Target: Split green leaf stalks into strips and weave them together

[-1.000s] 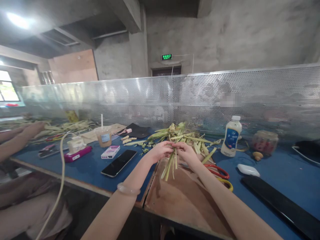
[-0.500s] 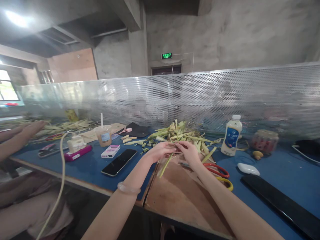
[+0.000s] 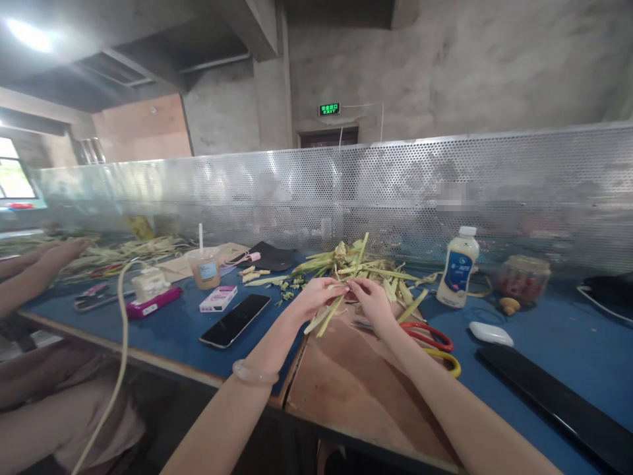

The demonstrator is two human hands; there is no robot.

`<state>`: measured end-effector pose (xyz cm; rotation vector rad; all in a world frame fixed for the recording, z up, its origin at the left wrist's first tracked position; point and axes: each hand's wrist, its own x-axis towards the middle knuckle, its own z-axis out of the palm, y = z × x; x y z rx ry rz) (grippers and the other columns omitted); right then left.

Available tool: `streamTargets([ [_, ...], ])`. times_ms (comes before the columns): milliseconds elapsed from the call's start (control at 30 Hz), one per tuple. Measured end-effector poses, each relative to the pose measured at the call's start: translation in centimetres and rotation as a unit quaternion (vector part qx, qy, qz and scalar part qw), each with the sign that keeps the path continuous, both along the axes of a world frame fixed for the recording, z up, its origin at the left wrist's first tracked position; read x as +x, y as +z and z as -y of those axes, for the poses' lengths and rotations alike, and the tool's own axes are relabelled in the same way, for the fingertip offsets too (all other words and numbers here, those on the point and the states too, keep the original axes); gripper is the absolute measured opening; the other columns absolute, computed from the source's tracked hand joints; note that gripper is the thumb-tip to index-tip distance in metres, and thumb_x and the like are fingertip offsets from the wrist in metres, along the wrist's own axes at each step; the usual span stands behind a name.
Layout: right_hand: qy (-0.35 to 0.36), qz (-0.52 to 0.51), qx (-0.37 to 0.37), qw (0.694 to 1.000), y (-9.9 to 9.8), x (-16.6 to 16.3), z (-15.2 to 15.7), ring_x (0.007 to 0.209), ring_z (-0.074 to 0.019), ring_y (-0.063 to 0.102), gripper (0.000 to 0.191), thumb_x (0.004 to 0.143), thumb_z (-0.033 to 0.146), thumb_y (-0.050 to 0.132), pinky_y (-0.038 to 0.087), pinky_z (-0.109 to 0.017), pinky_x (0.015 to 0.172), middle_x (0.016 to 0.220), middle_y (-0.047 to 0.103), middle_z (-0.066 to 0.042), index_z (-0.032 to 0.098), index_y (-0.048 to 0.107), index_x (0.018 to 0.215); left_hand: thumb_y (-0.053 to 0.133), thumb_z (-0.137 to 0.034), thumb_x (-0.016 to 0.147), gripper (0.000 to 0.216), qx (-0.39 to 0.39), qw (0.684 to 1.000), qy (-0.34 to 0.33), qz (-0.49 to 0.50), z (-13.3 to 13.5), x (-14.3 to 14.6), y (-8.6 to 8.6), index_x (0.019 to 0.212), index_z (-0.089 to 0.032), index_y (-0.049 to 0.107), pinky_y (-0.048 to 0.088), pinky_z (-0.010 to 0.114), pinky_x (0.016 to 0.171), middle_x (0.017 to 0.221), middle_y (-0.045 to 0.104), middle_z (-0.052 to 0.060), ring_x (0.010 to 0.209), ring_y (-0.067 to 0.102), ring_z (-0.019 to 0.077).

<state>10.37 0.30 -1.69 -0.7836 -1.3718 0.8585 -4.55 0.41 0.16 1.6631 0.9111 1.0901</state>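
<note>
My left hand (image 3: 319, 297) and my right hand (image 3: 372, 300) meet over the front of the work board, fingers pinched close together. Between them is a pale yellow-green plant strip (image 3: 327, 321), whose ends stick out toward me below the fingers and up behind them. The fingertips partly hide where it is gripped. Just behind lies a heap of similar strips (image 3: 383, 272). Red-handled scissors (image 3: 430, 336) and a yellow handle (image 3: 448, 361) lie beside and partly under my right forearm.
A phone (image 3: 236, 321), a small white-pink box (image 3: 218, 299) and a drink cup (image 3: 204, 270) stand left. On the right are a bottle (image 3: 457, 270), a jar (image 3: 524, 280), a white case (image 3: 491, 334) and a long black object (image 3: 554, 402). Another person's arms (image 3: 44, 264) reach in at far left.
The strip has shifted: its upper end now leans to the right, and two pale ends fan out below my left hand instead of one. Both hands stay in nearly the same place.
</note>
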Motion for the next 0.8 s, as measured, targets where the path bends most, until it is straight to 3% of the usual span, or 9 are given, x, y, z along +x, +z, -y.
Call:
streamTargets([
  [300,0.015,0.04,0.009,0.999,-0.4,-0.1,-0.3,0.073,-0.0187,0.062,0.02,0.072,0.031,0.054,0.05,-0.035,0.071,0.082,0.065,-0.006,0.018,0.062,0.084,0.072,-0.032,0.057,0.035,-0.035,0.997,0.049,0.04,-0.7,0.1,-0.4,0.085,-0.011,0.063,0.041,0.025,0.06,0.071,0.065,0.006,0.061,0.056,0.0134],
  [467,-0.049,0.17,0.093,0.98,-1.0,0.7,-1.2,0.067,-0.0155,0.058,0.022,0.075,0.028,0.05,0.048,-0.032,0.068,0.083,0.061,-0.005,0.018,0.064,0.088,0.07,-0.033,0.059,0.035,-0.031,0.998,0.061,0.0,0.0,0.2,0.2,0.085,-0.01,0.065,0.04,0.024,0.057,0.067,0.064,0.006,0.058,0.054,0.0132],
  [600,-0.081,0.231,0.146,0.959,-0.7,1.4,-1.3,0.072,-0.0156,0.055,0.02,0.076,0.03,0.052,0.046,-0.031,0.07,0.079,0.057,-0.004,0.021,0.067,0.084,0.067,-0.032,0.061,0.036,-0.021,0.999,0.04,-0.025,0.0,0.1,0.1,0.089,-0.01,0.065,0.039,0.024,0.055,0.075,0.066,0.009,0.061,0.054,0.0143],
  [800,-0.076,0.186,0.136,0.97,0.1,1.5,-0.7,0.07,-0.0158,0.056,0.02,0.076,0.034,0.052,0.047,-0.03,0.069,0.078,0.056,-0.004,0.02,0.066,0.078,0.064,-0.027,0.064,0.03,-0.008,1.0,0.014,0.002,-0.7,-0.1,-0.3,0.091,-0.014,0.065,0.045,0.027,0.07,0.083,0.067,0.007,0.074,0.06,0.0161],
])
